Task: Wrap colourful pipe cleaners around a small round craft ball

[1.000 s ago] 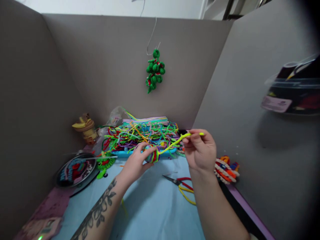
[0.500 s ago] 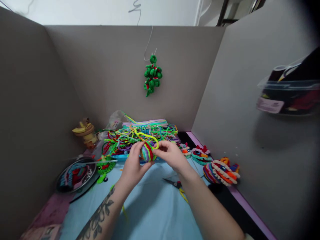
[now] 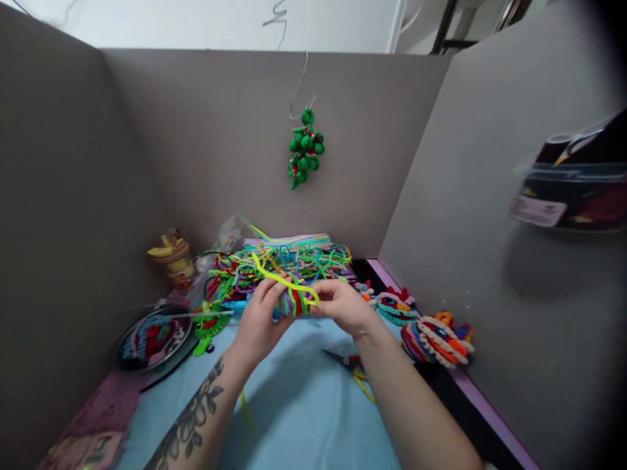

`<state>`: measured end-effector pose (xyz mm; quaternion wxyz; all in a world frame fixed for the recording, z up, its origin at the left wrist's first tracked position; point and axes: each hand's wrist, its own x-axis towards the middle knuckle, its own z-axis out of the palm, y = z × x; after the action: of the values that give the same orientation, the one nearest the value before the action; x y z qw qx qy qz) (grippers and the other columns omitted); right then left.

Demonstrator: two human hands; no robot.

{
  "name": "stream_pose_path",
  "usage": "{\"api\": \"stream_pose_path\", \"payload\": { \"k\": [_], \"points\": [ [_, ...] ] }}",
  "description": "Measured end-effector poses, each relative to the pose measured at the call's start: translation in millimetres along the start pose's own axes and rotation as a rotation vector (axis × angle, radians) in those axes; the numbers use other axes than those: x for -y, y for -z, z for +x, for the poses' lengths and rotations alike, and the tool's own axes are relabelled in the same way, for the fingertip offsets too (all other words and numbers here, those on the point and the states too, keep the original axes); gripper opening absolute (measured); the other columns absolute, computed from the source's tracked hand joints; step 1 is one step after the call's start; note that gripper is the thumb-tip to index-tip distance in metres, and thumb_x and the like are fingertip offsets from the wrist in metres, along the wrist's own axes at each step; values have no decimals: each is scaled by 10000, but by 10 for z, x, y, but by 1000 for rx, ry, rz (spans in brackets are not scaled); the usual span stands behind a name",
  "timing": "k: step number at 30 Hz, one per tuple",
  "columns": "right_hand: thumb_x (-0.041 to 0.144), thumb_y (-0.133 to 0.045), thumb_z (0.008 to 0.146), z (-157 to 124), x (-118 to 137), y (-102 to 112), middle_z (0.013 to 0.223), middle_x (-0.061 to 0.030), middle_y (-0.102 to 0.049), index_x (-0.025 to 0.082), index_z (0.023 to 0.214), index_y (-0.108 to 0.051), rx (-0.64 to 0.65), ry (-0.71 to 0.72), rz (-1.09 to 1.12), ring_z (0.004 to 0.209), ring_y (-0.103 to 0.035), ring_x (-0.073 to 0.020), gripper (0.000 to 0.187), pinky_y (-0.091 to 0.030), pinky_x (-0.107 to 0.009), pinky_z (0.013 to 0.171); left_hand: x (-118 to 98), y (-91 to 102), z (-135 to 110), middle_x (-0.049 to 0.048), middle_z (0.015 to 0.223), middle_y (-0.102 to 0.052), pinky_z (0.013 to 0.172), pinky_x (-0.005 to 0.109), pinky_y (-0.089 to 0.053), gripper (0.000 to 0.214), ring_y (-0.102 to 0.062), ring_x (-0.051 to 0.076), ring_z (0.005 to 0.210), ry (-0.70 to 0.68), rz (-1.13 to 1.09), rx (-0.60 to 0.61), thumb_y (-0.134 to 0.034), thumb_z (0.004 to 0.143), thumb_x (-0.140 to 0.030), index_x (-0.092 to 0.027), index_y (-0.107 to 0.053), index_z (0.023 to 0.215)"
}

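Note:
Between my hands, above the blue cloth, is a small rounded piece [image 3: 296,303] made of striped pipe cleaners in red, purple, green and yellow. My left hand [image 3: 262,316] grips it from the left, fingers over the top and thumb below. A yellow pipe cleaner [image 3: 274,275] runs over its top and bends round at the right side. My right hand [image 3: 340,305] pinches at that bend, fingertips closed together. Scissors [image 3: 353,365] with yellow handles lie under my right forearm, partly hidden by it.
Behind my hands, a heap of loose pipe cleaners [image 3: 289,258] fills a blue tray. A round dish [image 3: 154,339] and a green figure [image 3: 210,320] stand left. Colourful finished pieces [image 3: 438,339] line the right edge. A green-and-red ornament [image 3: 306,150] hangs on the back panel.
The striped piece has turned in my hands, and the yellow pipe cleaner now lies lower across its top. My right hand has shifted slightly right. The whole view has moved a little.

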<state>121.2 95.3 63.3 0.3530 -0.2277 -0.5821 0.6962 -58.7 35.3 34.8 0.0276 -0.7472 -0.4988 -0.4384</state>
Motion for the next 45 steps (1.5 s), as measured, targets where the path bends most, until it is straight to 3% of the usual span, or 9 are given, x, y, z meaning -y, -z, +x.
{"api": "stream_pose_path", "payload": {
  "k": [14, 19, 22, 25, 28, 31, 34, 38, 45],
  "points": [
    [372, -791, 544, -35, -58, -255, 596, 32, -521, 173, 583, -541, -218, 200, -1, 575, -459, -102, 322, -391, -228, 555, -71, -78, -102, 78, 1264, -507, 995, 453, -422, 533, -457, 251, 1227, -166, 176, -257, -587, 785, -111, -323, -427, 1247],
    [268, -640, 727, -35, -7, -104, 674, -6, -586, 184, 666, -597, -452, 373, -567, 674, -511, -152, 112, -407, -279, 645, -51, -95, -37, 163, 1365, -443, 1006, 469, -397, 678, -418, 310, 1269, 61, 77, -43, -674, 743, -365, -191, -385, 1332],
    [186, -597, 767, -7, -2, 16, 781, -41, -643, 192, 703, -626, -547, 482, -968, 820, -514, -196, 70, -383, -335, 776, -62, -47, -8, 121, 1117, -646, 862, 393, -491, 372, -617, 260, 1012, 172, 23, 158, -566, 828, -378, -179, -576, 1142],
    [153, -589, 786, -14, 24, 60, 778, -34, -657, 196, 724, -634, -393, 430, -1082, 820, -504, -194, 88, -377, -326, 762, -138, 56, 15, 43, 819, -704, 716, 299, -508, 209, -648, 174, 739, 131, -24, 192, -486, 882, -315, -207, -664, 873],
    [136, -592, 797, -68, 86, 32, 761, -12, -656, 199, 737, -643, -176, 384, -1058, 808, -506, -176, 101, -381, -300, 744, -221, 165, 56, 61, 1004, -683, 898, 366, -454, 188, -601, 206, 983, 42, 9, -48, -506, 865, -236, -215, -647, 987],
    [132, -607, 800, -133, 153, -22, 785, -5, -662, 201, 752, -652, -57, 396, -1016, 827, -507, -165, 95, -387, -290, 768, -232, 218, 94, 58, 1129, -645, 1036, 452, -332, 232, -476, 238, 1197, -3, -18, 4, -505, 858, -199, -234, -630, 1049],
    [135, -624, 795, -175, 195, -61, 778, -5, -659, 199, 746, -651, -36, 414, -981, 822, -508, -162, 85, -394, -283, 762, -199, 221, 97, 48, 982, -686, 1009, 435, -355, 173, -578, 211, 1039, 58, -141, 141, -510, 865, -223, -223, -642, 977],
    [103, -621, 780, -199, 230, -91, 753, -6, -649, 187, 725, -642, -50, 417, -953, 803, -514, -155, 103, -397, -276, 745, -208, 242, 83, 34, 831, -677, 851, 327, -458, 145, -616, 152, 770, 181, -285, 113, -566, 839, -277, -186, -634, 929],
    [104, -615, 769, -256, 298, -130, 709, -4, -639, 185, 668, -627, -62, 402, -957, 767, -518, -150, 130, -391, -272, 720, -323, 350, 106, 13, 738, -666, 923, 357, -391, 128, -579, 133, 713, 27, -242, 137, -564, 839, -205, -212, -688, 872]
  ]
}}
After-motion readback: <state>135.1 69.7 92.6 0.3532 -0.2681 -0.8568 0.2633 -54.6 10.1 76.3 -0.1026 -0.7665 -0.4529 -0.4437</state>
